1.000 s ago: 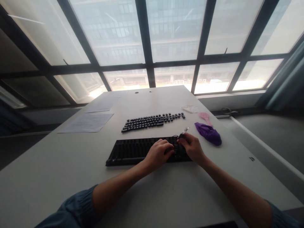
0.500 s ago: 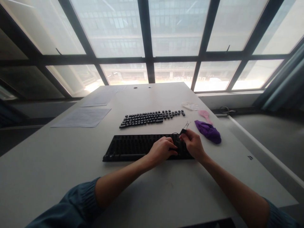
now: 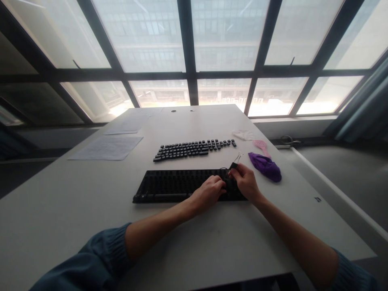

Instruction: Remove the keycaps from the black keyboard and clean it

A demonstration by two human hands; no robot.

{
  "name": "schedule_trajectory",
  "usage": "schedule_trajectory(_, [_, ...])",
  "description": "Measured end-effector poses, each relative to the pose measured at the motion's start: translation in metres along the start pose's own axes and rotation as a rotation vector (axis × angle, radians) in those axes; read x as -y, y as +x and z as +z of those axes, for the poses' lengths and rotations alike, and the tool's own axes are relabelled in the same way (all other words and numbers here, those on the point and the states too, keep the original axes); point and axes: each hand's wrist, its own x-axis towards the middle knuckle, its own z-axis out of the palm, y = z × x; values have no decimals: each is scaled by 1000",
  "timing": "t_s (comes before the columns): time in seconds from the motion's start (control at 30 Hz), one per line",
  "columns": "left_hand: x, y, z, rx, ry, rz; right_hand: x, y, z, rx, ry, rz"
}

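Note:
A black keyboard base (image 3: 169,186), stripped of its keycaps at least over the left and middle, lies on the white table. My right hand (image 3: 247,184) is closed around the dark handle of a keycap puller (image 3: 233,165), held over the base's right end. Thin wire prongs stick up from the tool, and more wire points down towards the base. Beside it, my left hand (image 3: 209,192) rests on the base with its fingers curled in and pressed together. Whatever its fingertips pinch, if anything, is hidden. Beyond the base, removed black keycaps (image 3: 184,150) are laid out in keyboard order.
Right of the keycaps lie a purple cloth pouch (image 3: 265,166), a pink brush (image 3: 261,146) and a crumpled clear plastic bag (image 3: 243,134). Paper sheets (image 3: 106,148) cover part of the table's left side. A dark flat object (image 3: 273,283) shows at the bottom edge.
My left hand's thumb and fingers have drawn together over the base. The right hand keeps the keycap puller in nearly the same place. The view has shifted slightly.

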Motion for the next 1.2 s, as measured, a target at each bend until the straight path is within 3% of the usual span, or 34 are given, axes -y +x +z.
schedule_trajectory(0.27, [-1,-1,-3,-16,-63,-28,2,2,-3,0,30,10])
schedule_trajectory(0.47, [0,5,-9,-90,-242,-95,-1,1,-3,8,21,32])
schedule_trajectory(0.67, [5,13,-36,-217,-342,-180,5,1,-2,-37,60,33])
schedule_trajectory(0.87, [52,65,-67,-257,-121,-275,8,2,-1,-35,80,44])
schedule_trajectory(1.03, [92,112,-54,-117,152,-374,10,3,-1,-31,83,43])
schedule_trajectory(1.2, [109,125,-35,-79,248,-397,11,3,-2,-30,84,43])
